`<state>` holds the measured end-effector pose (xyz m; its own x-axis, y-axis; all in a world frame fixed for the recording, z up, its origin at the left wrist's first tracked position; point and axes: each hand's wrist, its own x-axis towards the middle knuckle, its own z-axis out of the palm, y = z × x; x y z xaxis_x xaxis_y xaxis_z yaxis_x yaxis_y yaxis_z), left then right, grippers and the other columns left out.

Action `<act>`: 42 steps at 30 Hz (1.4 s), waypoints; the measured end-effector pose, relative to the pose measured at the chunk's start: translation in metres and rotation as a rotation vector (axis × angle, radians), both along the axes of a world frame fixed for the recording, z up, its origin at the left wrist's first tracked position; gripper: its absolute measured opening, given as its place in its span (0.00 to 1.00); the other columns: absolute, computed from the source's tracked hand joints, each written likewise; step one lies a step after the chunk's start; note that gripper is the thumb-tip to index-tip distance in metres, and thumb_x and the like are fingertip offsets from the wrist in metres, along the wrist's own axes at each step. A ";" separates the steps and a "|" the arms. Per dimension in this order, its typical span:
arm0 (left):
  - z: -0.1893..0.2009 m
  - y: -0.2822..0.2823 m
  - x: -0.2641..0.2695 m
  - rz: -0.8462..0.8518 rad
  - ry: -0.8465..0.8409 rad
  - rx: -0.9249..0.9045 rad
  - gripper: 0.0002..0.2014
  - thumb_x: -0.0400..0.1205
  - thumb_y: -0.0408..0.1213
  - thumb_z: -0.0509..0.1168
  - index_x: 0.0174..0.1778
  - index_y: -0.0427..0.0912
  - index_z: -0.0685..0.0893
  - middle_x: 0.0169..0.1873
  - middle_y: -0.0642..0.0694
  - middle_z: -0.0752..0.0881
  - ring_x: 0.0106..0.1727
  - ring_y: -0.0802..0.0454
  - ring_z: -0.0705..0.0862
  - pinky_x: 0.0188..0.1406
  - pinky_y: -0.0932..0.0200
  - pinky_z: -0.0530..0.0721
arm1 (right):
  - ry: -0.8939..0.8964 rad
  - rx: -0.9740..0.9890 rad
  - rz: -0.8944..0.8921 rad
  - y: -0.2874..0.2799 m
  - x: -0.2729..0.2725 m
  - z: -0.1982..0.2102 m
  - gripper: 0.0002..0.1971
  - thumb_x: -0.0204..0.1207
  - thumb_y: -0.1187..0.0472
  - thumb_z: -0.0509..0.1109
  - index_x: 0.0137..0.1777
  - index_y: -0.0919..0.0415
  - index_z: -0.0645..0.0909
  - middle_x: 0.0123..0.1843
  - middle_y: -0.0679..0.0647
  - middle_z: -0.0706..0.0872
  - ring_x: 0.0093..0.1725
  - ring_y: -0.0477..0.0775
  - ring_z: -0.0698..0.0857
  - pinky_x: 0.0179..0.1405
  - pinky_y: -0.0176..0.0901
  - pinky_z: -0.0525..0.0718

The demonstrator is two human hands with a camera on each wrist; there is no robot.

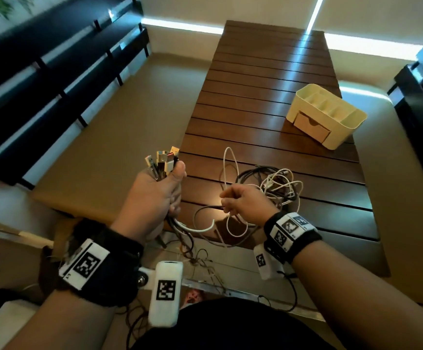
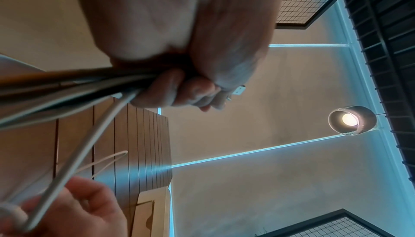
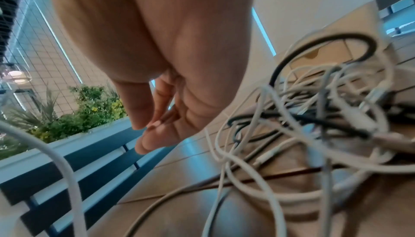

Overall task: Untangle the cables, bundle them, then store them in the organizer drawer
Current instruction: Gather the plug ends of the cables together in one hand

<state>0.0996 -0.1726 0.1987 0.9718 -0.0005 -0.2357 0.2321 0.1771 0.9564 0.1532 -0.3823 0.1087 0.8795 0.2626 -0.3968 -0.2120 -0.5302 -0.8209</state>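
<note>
My left hand [image 1: 172,190] grips a bunch of cable ends [image 1: 163,159] upright, left of the table's near corner; several USB plugs stick out above the fist. In the left wrist view the black and white cables [image 2: 67,88] run out of that fist [image 2: 179,91]. My right hand [image 1: 230,200] holds a white cable [image 1: 228,160] and a black one above the table's front edge. The white cable loops up over the table. A tangle of white and black cables [image 1: 278,185] [image 3: 314,116] lies on the table just right of that hand. The cream organizer [image 1: 341,127] stands at the far right, its drawer [image 1: 311,126] closed.
The slatted wooden table [image 1: 268,72] stretches away from me. Black slatted benches stand on the left [image 1: 41,72] and right [image 1: 422,92]. Thin loose wires [image 1: 200,258] hang below the table's near edge. A planter with greenery [image 3: 89,106] sits behind the left bench.
</note>
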 end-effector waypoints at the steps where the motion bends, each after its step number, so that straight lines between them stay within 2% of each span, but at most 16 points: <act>1: 0.000 0.002 -0.001 0.000 -0.006 0.005 0.16 0.80 0.51 0.65 0.44 0.39 0.77 0.19 0.49 0.67 0.17 0.56 0.66 0.19 0.63 0.68 | 0.012 0.005 0.004 0.009 0.003 -0.005 0.05 0.83 0.63 0.69 0.56 0.55 0.83 0.43 0.54 0.91 0.41 0.52 0.90 0.46 0.42 0.90; 5: 0.000 0.012 -0.001 0.000 -0.020 0.049 0.18 0.79 0.52 0.66 0.49 0.38 0.77 0.20 0.49 0.67 0.18 0.56 0.66 0.19 0.61 0.69 | 0.083 -0.031 -0.016 0.036 0.015 -0.021 0.11 0.83 0.67 0.67 0.63 0.63 0.80 0.36 0.55 0.87 0.26 0.43 0.84 0.26 0.32 0.83; 7: 0.000 0.018 0.001 -0.007 -0.034 0.062 0.19 0.78 0.52 0.66 0.48 0.38 0.77 0.19 0.51 0.68 0.17 0.56 0.67 0.19 0.61 0.70 | 0.106 -0.094 -0.022 0.041 0.022 -0.030 0.11 0.83 0.66 0.68 0.63 0.62 0.80 0.35 0.54 0.85 0.25 0.43 0.83 0.23 0.31 0.81; 9: 0.000 0.024 0.003 0.001 -0.039 0.063 0.18 0.79 0.52 0.65 0.45 0.37 0.76 0.18 0.51 0.68 0.17 0.56 0.67 0.19 0.61 0.70 | 0.031 -0.312 0.071 0.042 0.030 -0.041 0.11 0.80 0.62 0.72 0.61 0.60 0.83 0.44 0.55 0.87 0.38 0.50 0.88 0.39 0.39 0.89; 11: 0.000 0.028 0.006 0.013 -0.040 0.058 0.17 0.79 0.51 0.65 0.44 0.38 0.76 0.18 0.51 0.68 0.17 0.56 0.67 0.20 0.61 0.69 | -0.072 -0.550 0.165 0.039 0.034 -0.052 0.11 0.77 0.58 0.74 0.59 0.52 0.86 0.55 0.56 0.85 0.51 0.58 0.88 0.53 0.53 0.89; 13: 0.000 0.031 0.010 0.023 -0.036 0.053 0.18 0.78 0.51 0.65 0.44 0.37 0.76 0.18 0.50 0.68 0.17 0.56 0.66 0.20 0.62 0.68 | -0.142 -0.655 0.206 0.039 0.032 -0.058 0.08 0.77 0.56 0.71 0.54 0.48 0.85 0.56 0.56 0.83 0.53 0.60 0.85 0.55 0.55 0.88; 17: -0.004 0.030 0.019 0.025 -0.014 0.034 0.16 0.79 0.51 0.65 0.42 0.39 0.76 0.18 0.51 0.67 0.16 0.57 0.66 0.19 0.63 0.68 | -0.221 -0.687 0.237 0.037 0.028 -0.064 0.03 0.80 0.56 0.66 0.48 0.48 0.82 0.49 0.59 0.86 0.47 0.62 0.85 0.49 0.56 0.88; 20: -0.007 0.027 0.024 0.001 -0.016 0.022 0.16 0.80 0.51 0.65 0.41 0.39 0.76 0.17 0.52 0.68 0.16 0.57 0.66 0.19 0.63 0.68 | -0.202 -0.463 0.105 0.027 0.024 -0.055 0.05 0.80 0.60 0.66 0.46 0.47 0.80 0.44 0.58 0.88 0.44 0.61 0.88 0.46 0.59 0.90; 23: -0.010 0.023 0.029 -0.023 -0.001 0.028 0.15 0.84 0.48 0.64 0.41 0.39 0.76 0.18 0.50 0.67 0.17 0.56 0.66 0.19 0.63 0.69 | -0.057 0.077 -0.161 0.015 0.020 -0.021 0.07 0.83 0.65 0.67 0.46 0.53 0.81 0.47 0.60 0.91 0.49 0.62 0.91 0.49 0.55 0.91; 27: -0.008 0.007 0.035 -0.064 0.011 0.029 0.14 0.88 0.45 0.62 0.41 0.39 0.76 0.20 0.49 0.67 0.18 0.55 0.65 0.19 0.63 0.68 | -0.050 0.682 -0.314 0.009 0.022 0.043 0.07 0.80 0.74 0.66 0.44 0.64 0.83 0.51 0.62 0.91 0.53 0.61 0.90 0.54 0.48 0.88; 31: -0.004 -0.006 0.037 -0.103 -0.011 0.018 0.13 0.87 0.45 0.62 0.41 0.40 0.77 0.19 0.50 0.67 0.17 0.56 0.66 0.18 0.63 0.68 | -0.102 0.822 -0.455 0.002 0.020 0.079 0.08 0.80 0.68 0.69 0.39 0.65 0.79 0.36 0.58 0.87 0.36 0.53 0.86 0.39 0.42 0.85; 34: -0.007 -0.008 0.037 -0.103 -0.030 0.002 0.13 0.86 0.46 0.64 0.41 0.40 0.77 0.18 0.50 0.66 0.16 0.56 0.65 0.17 0.63 0.68 | -0.129 0.641 -0.484 -0.016 0.019 0.072 0.11 0.78 0.68 0.73 0.35 0.62 0.78 0.31 0.56 0.84 0.30 0.51 0.82 0.34 0.41 0.80; 37: -0.010 -0.010 0.036 -0.108 -0.038 -0.016 0.15 0.81 0.49 0.66 0.42 0.39 0.77 0.18 0.49 0.65 0.17 0.55 0.64 0.18 0.64 0.67 | -0.127 -0.008 -0.352 -0.042 0.023 0.046 0.09 0.76 0.65 0.75 0.36 0.62 0.81 0.35 0.56 0.88 0.33 0.49 0.85 0.30 0.36 0.79; 39: -0.012 -0.011 0.034 -0.105 -0.038 -0.023 0.15 0.80 0.49 0.66 0.42 0.38 0.77 0.18 0.49 0.65 0.16 0.55 0.64 0.18 0.64 0.66 | -0.050 -0.427 -0.219 -0.061 0.026 0.024 0.07 0.74 0.61 0.76 0.37 0.58 0.82 0.39 0.54 0.88 0.40 0.52 0.86 0.33 0.40 0.82; 41: -0.013 -0.011 0.033 -0.101 -0.037 -0.026 0.15 0.80 0.48 0.66 0.42 0.38 0.77 0.18 0.50 0.66 0.16 0.56 0.64 0.18 0.63 0.66 | -0.066 -0.646 -0.213 -0.074 0.025 0.009 0.07 0.73 0.56 0.76 0.39 0.52 0.80 0.42 0.52 0.88 0.45 0.54 0.85 0.41 0.45 0.83; 42: -0.014 -0.011 0.033 -0.097 -0.036 -0.023 0.15 0.80 0.48 0.66 0.42 0.38 0.77 0.18 0.50 0.66 0.16 0.56 0.64 0.17 0.63 0.67 | -0.111 -0.656 -0.248 -0.078 0.026 0.006 0.07 0.73 0.54 0.75 0.39 0.51 0.79 0.43 0.51 0.87 0.44 0.52 0.84 0.40 0.44 0.81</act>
